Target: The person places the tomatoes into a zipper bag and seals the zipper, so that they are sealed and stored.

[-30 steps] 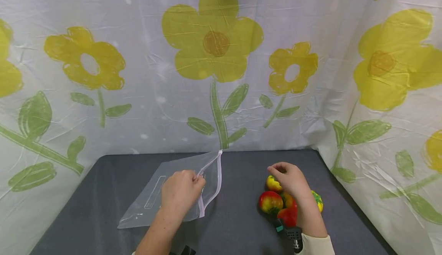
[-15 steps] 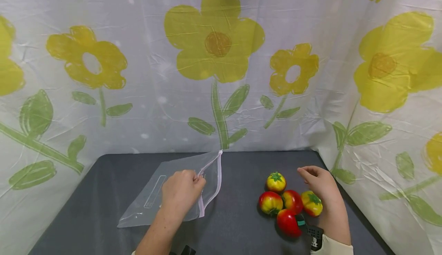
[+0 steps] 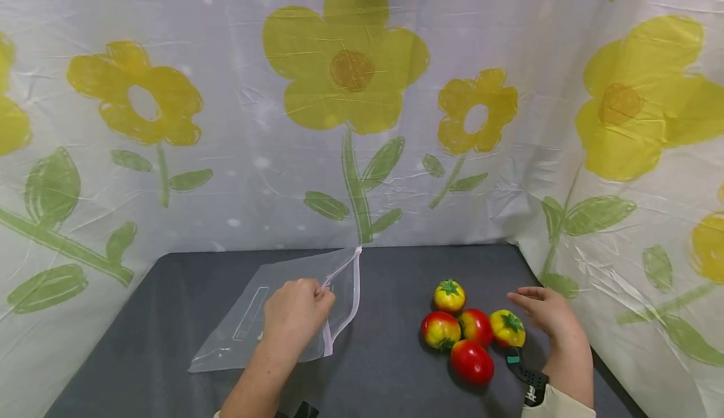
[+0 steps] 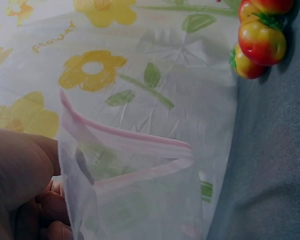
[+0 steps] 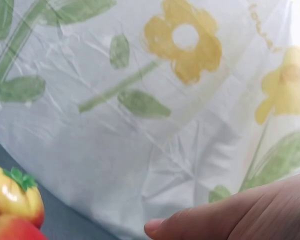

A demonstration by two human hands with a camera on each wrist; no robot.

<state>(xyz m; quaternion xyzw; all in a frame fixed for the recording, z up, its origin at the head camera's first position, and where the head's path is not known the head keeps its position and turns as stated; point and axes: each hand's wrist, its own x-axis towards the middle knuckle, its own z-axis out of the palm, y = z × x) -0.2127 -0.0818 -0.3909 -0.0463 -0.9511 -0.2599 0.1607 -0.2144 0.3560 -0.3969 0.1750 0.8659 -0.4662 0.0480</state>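
Note:
My left hand (image 3: 298, 317) pinches one edge of a clear zip bag (image 3: 249, 317) near its pink-white zip strip. The bag's mouth gapes toward the right, as the left wrist view also shows. At the right of the table, my right hand (image 3: 548, 314) hovers with loosely bent fingers and holds nothing. It is nearest to a yellow tomato-like fruit (image 3: 507, 328) with a green top. Beside that lie a red fruit (image 3: 472, 362), a red-yellow fruit (image 3: 440, 330), another red one (image 3: 476, 327) and a yellow one (image 3: 449, 296) at the back.
A dark grey table (image 3: 390, 305) carries everything. White sheeting (image 3: 254, 154) printed with yellow flowers rises behind it and along both sides. The right hand is close to the table's right edge.
My right hand has moved right, away from above the fruits, uncovering the whole cluster. The left hand and the bag have stayed in place.

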